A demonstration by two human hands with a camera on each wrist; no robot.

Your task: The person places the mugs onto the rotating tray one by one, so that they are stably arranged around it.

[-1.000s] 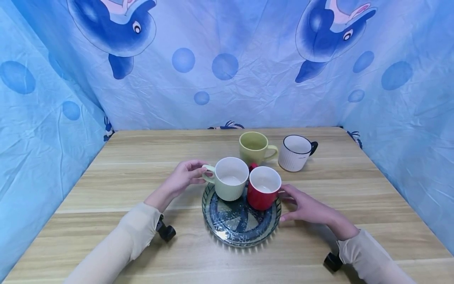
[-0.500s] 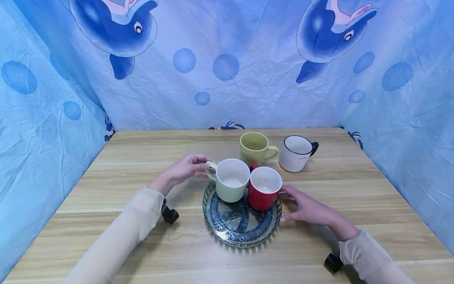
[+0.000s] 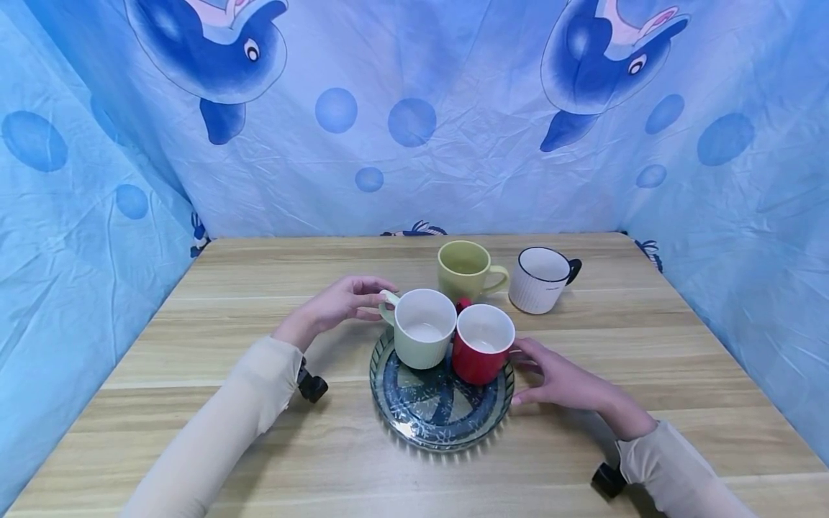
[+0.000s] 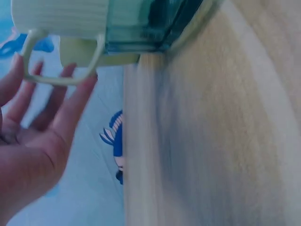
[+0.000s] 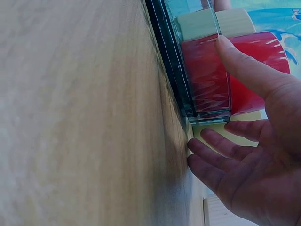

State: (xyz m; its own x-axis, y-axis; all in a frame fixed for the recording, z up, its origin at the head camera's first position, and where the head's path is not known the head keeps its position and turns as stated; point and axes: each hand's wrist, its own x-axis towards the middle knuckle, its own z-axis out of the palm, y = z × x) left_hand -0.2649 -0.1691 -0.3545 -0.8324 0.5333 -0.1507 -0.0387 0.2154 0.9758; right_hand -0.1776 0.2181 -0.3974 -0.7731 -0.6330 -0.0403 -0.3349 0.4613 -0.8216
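A pale green mug (image 3: 422, 338) and a red mug (image 3: 481, 356) stand side by side at the back of a round clear glass dish (image 3: 435, 421). My left hand (image 3: 343, 302) is at the pale green mug's handle. In the left wrist view its fingers (image 4: 70, 110) are spread and loosely bent by the handle (image 4: 59, 80), not curled round it. On the other side, my right hand (image 3: 560, 374) rests at the dish's right edge. Its thumb (image 5: 244, 63) meets the glass rim near the red mug (image 5: 256, 99), while the other fingers spread loosely beside the wall.
Behind the dish stand a yellow-green mug (image 3: 461, 277) and, to its right, a white ribbed mug (image 3: 537, 280) with a black rim and handle. The wooden table (image 3: 272, 270) ends at a blue dolphin-print cloth (image 3: 476, 180).
My left hand has moved back and to the right along the handle, its fingers loosening. The pale green mug has turned slightly, its handle swinging backward. My right hand has stayed put.
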